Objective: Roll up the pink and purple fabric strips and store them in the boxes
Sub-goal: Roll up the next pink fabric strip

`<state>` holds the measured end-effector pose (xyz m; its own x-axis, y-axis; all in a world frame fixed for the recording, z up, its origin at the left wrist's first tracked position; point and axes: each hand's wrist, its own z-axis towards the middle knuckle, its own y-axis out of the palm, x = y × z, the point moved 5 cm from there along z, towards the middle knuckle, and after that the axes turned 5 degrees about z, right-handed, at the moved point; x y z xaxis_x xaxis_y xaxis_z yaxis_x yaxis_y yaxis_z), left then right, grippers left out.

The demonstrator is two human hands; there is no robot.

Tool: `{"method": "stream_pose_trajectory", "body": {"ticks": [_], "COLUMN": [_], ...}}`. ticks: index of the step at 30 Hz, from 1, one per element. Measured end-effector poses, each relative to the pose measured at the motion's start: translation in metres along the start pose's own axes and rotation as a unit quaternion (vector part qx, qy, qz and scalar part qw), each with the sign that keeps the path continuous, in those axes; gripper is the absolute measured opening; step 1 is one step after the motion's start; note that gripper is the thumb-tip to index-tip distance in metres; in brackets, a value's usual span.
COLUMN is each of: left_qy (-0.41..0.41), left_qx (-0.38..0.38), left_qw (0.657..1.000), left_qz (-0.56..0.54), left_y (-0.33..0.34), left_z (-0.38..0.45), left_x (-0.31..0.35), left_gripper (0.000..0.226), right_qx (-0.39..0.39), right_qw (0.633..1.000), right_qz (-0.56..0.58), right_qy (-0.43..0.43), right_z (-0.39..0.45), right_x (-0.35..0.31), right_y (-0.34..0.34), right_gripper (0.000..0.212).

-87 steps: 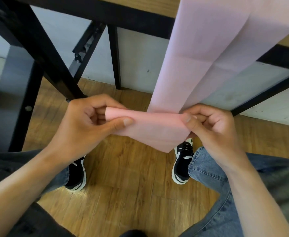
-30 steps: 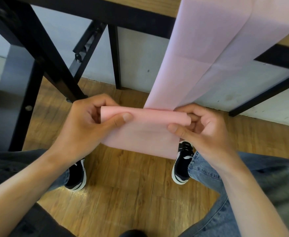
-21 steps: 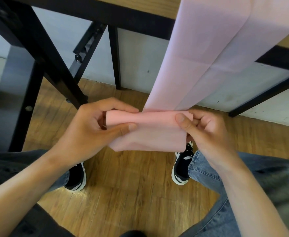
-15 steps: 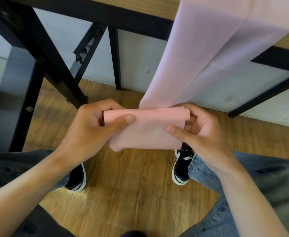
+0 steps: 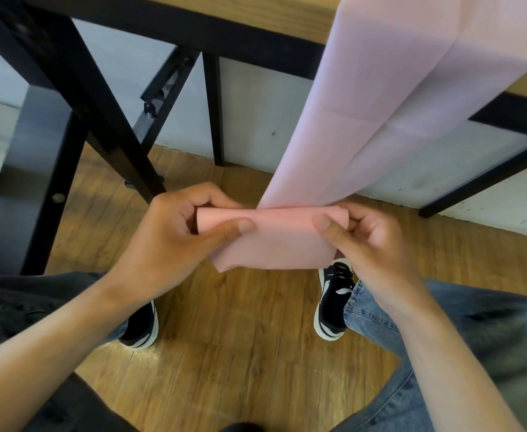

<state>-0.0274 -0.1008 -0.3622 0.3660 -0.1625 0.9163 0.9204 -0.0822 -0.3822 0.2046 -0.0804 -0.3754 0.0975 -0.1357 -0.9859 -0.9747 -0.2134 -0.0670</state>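
A long pale pink fabric strip hangs down from the wooden table edge at the upper right to my hands. Its lower end is folded over into a short flap below a soft fold. My left hand pinches the left end of that fold between thumb and curled fingers. My right hand pinches the right end the same way. No purple strip and no boxes are in view.
The table's black frame and slanted black leg cross the upper left. Below lie a wooden floor, my knees in jeans and two dark sneakers. A pale wall panel stands behind.
The loose flap below my hands has grown shorter as the strip's end was folded over. Both hands have kept their pinch and shifted slightly along the fold.
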Motion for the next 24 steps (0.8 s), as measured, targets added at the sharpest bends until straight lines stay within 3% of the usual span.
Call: {"method": "stream_pose_trajectory", "body": {"ticks": [3, 6, 11, 15, 24], "left_qy": [-0.014, -0.01, 0.031, 0.05, 0.059], "left_qx": [0.015, 0.01, -0.038, -0.055, -0.099], "left_qw": [1.0, 1.0, 0.998, 0.995, 0.991], "left_qz": [0.013, 0.017, -0.048, -0.064, 0.069], "left_y": [-0.001, -0.001, 0.001, 0.005, 0.014], "left_z": [0.0, 0.0, 0.002, 0.001, -0.004], "left_x": [-0.001, -0.001, 0.002, 0.007, -0.004], "left_gripper": [0.009, 0.011, 0.041, 0.039, 0.031], "right_qx": [-0.035, -0.02, 0.01, 0.016, 0.003], "right_qw": [0.999, 0.999, 1.0, 1.0, 0.999], "right_qz": [0.01, -0.009, 0.007, 0.0, -0.05], "right_qy": [-0.012, -0.026, -0.013, -0.003, 0.017], "right_z": [0.0, 0.0, 0.0, 0.001, 0.004], "right_x": [-0.002, -0.003, 0.001, 0.001, 0.01], "right_y": [0.003, 0.001, -0.002, 0.0, -0.001], "right_gripper": [0.033, 0.023, 0.017, 0.024, 0.026]}}
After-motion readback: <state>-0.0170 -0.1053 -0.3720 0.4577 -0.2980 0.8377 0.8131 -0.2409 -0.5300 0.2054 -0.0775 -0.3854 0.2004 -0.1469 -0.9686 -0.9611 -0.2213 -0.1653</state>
